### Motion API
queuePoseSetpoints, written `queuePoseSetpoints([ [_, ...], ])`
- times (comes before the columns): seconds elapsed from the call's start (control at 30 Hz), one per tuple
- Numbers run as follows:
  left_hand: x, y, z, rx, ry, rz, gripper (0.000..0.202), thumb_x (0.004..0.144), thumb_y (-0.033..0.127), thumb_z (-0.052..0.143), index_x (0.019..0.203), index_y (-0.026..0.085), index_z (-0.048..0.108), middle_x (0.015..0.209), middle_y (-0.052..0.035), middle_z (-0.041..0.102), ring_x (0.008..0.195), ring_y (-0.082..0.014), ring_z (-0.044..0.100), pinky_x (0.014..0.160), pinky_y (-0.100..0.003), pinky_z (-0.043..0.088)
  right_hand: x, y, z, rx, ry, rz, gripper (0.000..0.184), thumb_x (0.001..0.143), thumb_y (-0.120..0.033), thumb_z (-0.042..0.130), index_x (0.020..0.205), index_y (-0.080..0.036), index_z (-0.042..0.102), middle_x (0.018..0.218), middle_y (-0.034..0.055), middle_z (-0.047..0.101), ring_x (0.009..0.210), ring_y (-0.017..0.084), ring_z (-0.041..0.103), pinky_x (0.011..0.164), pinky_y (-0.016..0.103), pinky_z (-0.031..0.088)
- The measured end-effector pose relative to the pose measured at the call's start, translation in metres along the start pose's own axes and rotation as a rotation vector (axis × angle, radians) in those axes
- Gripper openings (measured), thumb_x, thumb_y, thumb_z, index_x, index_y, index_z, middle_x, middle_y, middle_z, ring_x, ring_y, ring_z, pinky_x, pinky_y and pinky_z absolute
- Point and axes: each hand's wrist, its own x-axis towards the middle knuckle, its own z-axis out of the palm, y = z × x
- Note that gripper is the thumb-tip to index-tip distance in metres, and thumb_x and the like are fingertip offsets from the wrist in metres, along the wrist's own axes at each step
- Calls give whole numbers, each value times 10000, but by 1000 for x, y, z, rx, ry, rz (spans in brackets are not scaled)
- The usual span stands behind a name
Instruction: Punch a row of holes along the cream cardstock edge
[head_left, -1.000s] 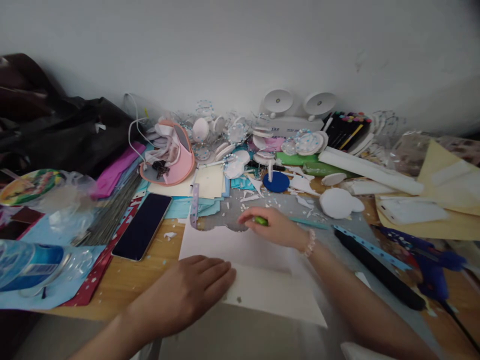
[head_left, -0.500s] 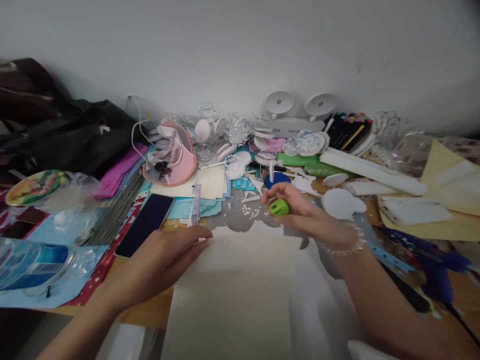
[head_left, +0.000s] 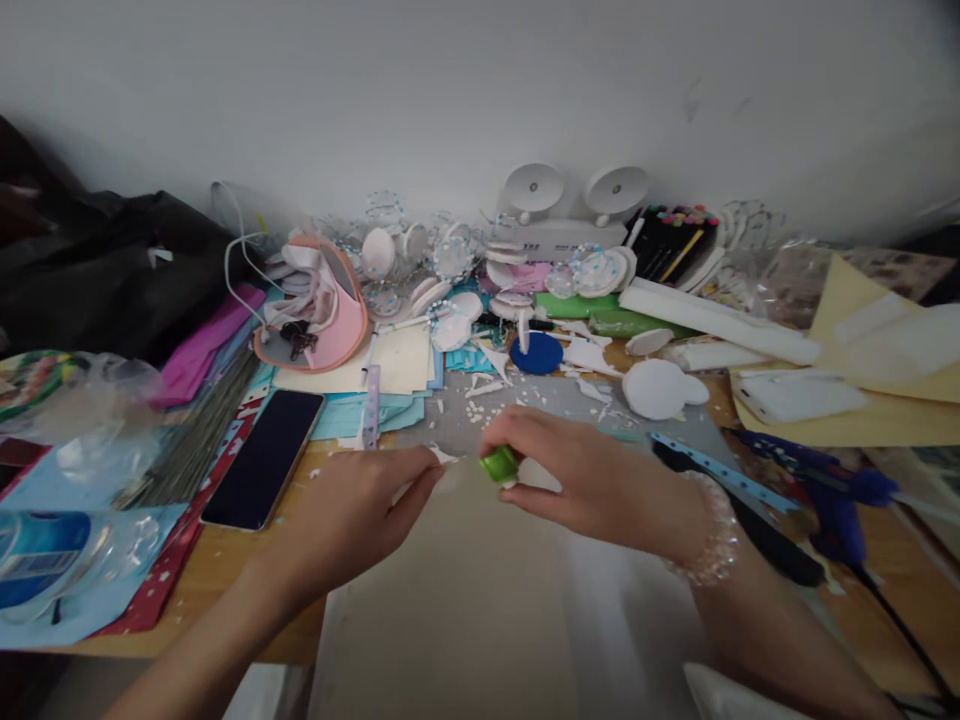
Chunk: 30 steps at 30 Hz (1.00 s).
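Observation:
A large cream paper sheet (head_left: 457, 600) reaches from the cutting mat down past the table's front edge. My left hand (head_left: 367, 500) pinches the sheet's far left corner between thumb and fingers, where the edge looks ragged. In my right hand (head_left: 570, 470) is a small green craft punch (head_left: 500, 463) with a pale underside, held between thumb and fingers just over the sheet's far edge. Whether the punch touches the paper, I cannot tell. Tiny white paper bits (head_left: 480, 408) lie scattered on the grey mat (head_left: 435, 425) beyond both hands.
Left of my left hand lies a dark phone (head_left: 264, 458), with a water bottle (head_left: 45, 555) beyond it. A blue glue gun (head_left: 832, 510) and a black-handled tool (head_left: 780, 545) lie to the right. White discs, beaded pieces and a pink visor (head_left: 341, 330) crowd the back.
My right hand has come left and down with the green punch, from above the mat to the sheet's far edge. My left hand stays at the corner. The view has shifted slightly right.

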Motion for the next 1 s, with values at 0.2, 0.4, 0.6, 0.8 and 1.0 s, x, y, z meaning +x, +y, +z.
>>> queuePoseSetpoints([
  [0.2,2,7,-3,-6,-11,-4,272,911,289,385,843,229,641,716,3,669,657,-147,628,580,-233,370,4,-2,5,-106,35,23,242,777,-187,620,981,-192,491,954,66,597,903,212,554,769,333,432],
  [0.4,1,9,-6,-165,0,18,221,894,234,417,912,241,637,746,22,667,636,-114,595,588,-215,370,5,4,8,-53,-15,47,312,779,-219,645,1035,-178,471,983,69,604,910,204,560,783,327,431],
  [0.6,2,11,-9,-213,-10,33,211,892,207,419,855,215,626,694,23,620,613,-104,549,581,-211,350,7,10,9,67,-51,65,360,779,-248,657,1089,-179,487,1023,63,621,923,191,586,781,296,442],
  [0.8,12,-3,-3,-260,-12,19,219,904,236,418,849,203,626,751,12,626,672,-111,550,604,-202,351,17,35,17,182,-17,33,423,752,-318,685,1149,-221,574,1071,28,661,980,179,607,865,286,444],
  [1.0,28,-20,11,-311,-15,2,234,903,240,421,801,171,621,699,12,599,655,-106,529,599,-195,341,23,54,26,179,-9,116,515,742,-306,686,1230,-224,543,1150,43,642,1049,199,590,900,313,447],
])
